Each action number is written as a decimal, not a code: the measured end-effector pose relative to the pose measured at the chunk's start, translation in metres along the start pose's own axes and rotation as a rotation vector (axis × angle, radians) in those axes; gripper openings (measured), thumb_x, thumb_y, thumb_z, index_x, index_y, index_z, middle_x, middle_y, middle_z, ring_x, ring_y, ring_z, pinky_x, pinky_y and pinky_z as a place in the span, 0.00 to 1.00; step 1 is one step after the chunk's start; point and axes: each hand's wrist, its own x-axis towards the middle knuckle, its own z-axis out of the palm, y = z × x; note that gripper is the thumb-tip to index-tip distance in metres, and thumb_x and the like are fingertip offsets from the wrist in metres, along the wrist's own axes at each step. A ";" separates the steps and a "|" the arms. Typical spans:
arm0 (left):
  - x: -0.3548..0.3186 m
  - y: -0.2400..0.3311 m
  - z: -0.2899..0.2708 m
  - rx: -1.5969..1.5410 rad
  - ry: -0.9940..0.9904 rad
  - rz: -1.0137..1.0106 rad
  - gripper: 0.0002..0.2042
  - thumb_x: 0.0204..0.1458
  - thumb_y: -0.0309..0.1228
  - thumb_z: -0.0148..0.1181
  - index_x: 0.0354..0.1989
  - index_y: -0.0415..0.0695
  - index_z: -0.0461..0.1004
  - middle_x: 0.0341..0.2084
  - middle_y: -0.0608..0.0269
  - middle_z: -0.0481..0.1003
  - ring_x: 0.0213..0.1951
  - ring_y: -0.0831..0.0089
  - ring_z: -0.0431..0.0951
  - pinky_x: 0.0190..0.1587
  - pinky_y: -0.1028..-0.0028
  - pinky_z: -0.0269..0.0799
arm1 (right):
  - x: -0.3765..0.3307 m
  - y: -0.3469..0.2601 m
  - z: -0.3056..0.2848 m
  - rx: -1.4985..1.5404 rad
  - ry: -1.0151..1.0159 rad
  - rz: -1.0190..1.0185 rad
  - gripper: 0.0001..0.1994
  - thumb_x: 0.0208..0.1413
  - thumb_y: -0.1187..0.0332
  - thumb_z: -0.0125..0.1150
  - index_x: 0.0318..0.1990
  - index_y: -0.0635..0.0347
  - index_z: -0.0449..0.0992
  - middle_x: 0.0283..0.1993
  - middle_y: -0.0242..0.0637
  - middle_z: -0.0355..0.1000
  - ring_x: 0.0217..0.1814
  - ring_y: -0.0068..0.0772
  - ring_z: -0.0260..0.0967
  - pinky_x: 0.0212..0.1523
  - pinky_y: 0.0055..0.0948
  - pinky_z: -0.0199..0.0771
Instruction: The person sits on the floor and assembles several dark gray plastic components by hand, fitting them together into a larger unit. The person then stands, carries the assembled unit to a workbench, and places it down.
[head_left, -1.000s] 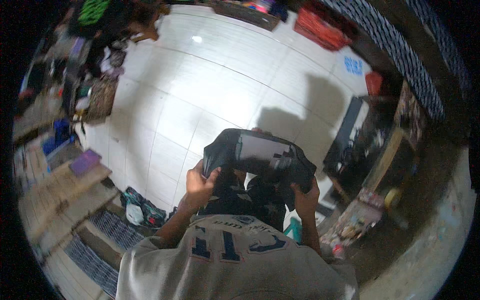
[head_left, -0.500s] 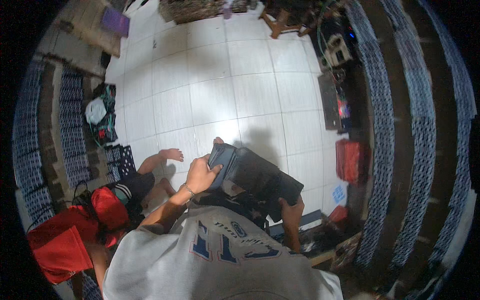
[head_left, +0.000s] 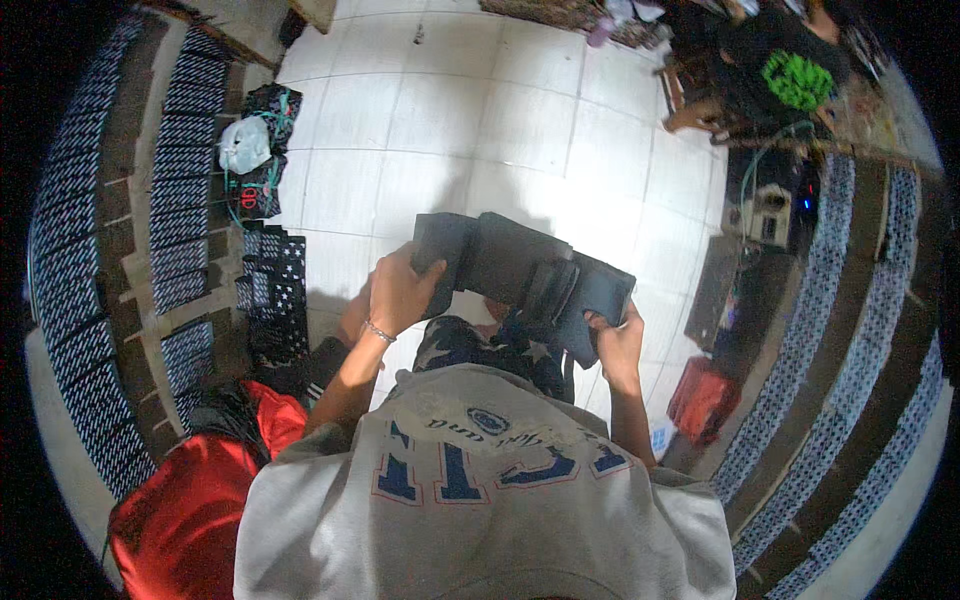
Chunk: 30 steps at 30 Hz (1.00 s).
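Hands, left (head_left: pixel 400 293) & right (head_left: pixel 620 345), both gripping ends of dark folded bag (head_left: pixel 525 265) above white tile floor (head_left: pixel 500 120).

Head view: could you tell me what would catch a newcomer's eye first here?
Probably the dark folded fabric piece at centre, held over the white tiled floor by the left hand and right hand. Next, the shiny red bag at lower left and the rows of blue-and-white patterned cloth along the left side.
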 end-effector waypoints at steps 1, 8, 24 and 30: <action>0.020 -0.004 -0.015 0.017 0.004 -0.065 0.13 0.45 0.32 0.59 0.32 0.33 0.73 0.23 0.43 0.75 0.31 0.51 0.77 0.33 0.62 0.70 | 0.020 -0.017 0.016 -0.022 -0.039 -0.003 0.15 0.42 0.83 0.54 0.42 0.71 0.69 0.36 0.41 0.73 0.36 0.28 0.69 0.39 0.26 0.68; 0.155 -0.025 -0.120 -0.059 0.197 -0.173 0.12 0.43 0.31 0.61 0.29 0.32 0.73 0.17 0.43 0.73 0.23 0.57 0.78 0.27 0.67 0.69 | 0.164 -0.117 0.156 0.046 -0.210 -0.093 0.16 0.42 0.82 0.56 0.43 0.69 0.69 0.38 0.41 0.73 0.41 0.31 0.70 0.44 0.27 0.67; 0.538 -0.083 -0.367 -0.299 0.330 -0.172 0.12 0.44 0.31 0.61 0.30 0.32 0.74 0.18 0.50 0.75 0.22 0.64 0.76 0.28 0.69 0.69 | 0.452 -0.394 0.460 -0.262 -0.307 -0.111 0.18 0.40 0.77 0.62 0.43 0.65 0.71 0.40 0.44 0.74 0.43 0.38 0.72 0.45 0.33 0.69; 0.704 -0.065 -0.479 -0.096 0.211 -0.225 0.14 0.45 0.34 0.61 0.33 0.34 0.74 0.24 0.47 0.76 0.29 0.55 0.77 0.34 0.64 0.71 | 0.559 -0.488 0.558 -0.300 -0.286 -0.206 0.17 0.43 0.80 0.60 0.44 0.68 0.69 0.40 0.40 0.74 0.39 0.30 0.70 0.41 0.30 0.71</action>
